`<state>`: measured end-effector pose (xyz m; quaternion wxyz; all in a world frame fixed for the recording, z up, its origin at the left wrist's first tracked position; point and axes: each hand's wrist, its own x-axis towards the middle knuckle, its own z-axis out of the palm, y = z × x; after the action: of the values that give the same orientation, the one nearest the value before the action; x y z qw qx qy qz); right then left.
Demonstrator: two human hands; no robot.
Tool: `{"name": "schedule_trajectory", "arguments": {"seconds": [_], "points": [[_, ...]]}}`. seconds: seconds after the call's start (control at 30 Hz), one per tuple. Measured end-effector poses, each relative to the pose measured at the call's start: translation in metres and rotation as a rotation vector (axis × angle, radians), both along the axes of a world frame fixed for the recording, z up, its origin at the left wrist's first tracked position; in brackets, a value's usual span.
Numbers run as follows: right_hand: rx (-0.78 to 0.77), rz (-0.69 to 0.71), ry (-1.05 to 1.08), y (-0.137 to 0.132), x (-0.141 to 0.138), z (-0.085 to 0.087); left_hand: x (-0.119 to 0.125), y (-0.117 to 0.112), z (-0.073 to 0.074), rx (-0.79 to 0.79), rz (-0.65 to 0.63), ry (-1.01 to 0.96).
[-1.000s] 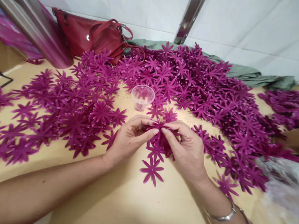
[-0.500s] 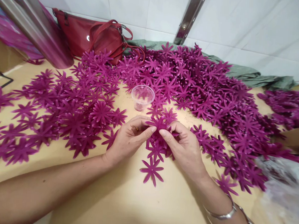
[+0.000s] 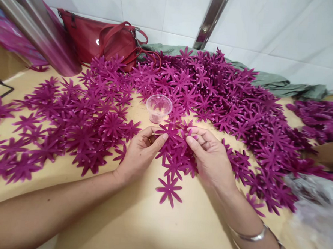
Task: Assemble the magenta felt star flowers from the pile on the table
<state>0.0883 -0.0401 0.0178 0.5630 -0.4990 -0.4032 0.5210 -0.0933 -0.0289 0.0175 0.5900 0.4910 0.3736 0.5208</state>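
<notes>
Near the middle of the head view, the thumb and fingers of my left hand (image 3: 142,149) pinch a purple artificial flower piece (image 3: 170,132) by one of its petals. Across from it, my right hand (image 3: 211,149) has thumb and fingertips drawn together in a pinch beside that flower piece. Purple shows at those fingertips, but I cannot make out what they hold. Under and between both hands lie more flower pieces (image 3: 173,166) of the same kind. A single flower piece (image 3: 169,190) lies flat, closer to me. Just beyond my hands stands a small clear plastic cup (image 3: 158,111).
Heaps of purple flower pieces (image 3: 214,82) spread across the back and right, with another spread (image 3: 81,130) at left. A red handbag (image 3: 90,37) and a shiny tumbler (image 3: 55,42) stand at back left. A clear plastic bag (image 3: 316,208) lies at right.
My right hand has moved a little to the right, away from my left hand. The flower piece that was between both hands now sits at my left fingertips.
</notes>
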Motion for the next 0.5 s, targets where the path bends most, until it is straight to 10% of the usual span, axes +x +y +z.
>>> {"name": "schedule_trajectory", "arguments": {"seconds": [0.5], "points": [[0.106,-0.037,-0.211,-0.005,0.002,0.011,0.0,0.001,0.0,0.011,0.017,0.04]]}}
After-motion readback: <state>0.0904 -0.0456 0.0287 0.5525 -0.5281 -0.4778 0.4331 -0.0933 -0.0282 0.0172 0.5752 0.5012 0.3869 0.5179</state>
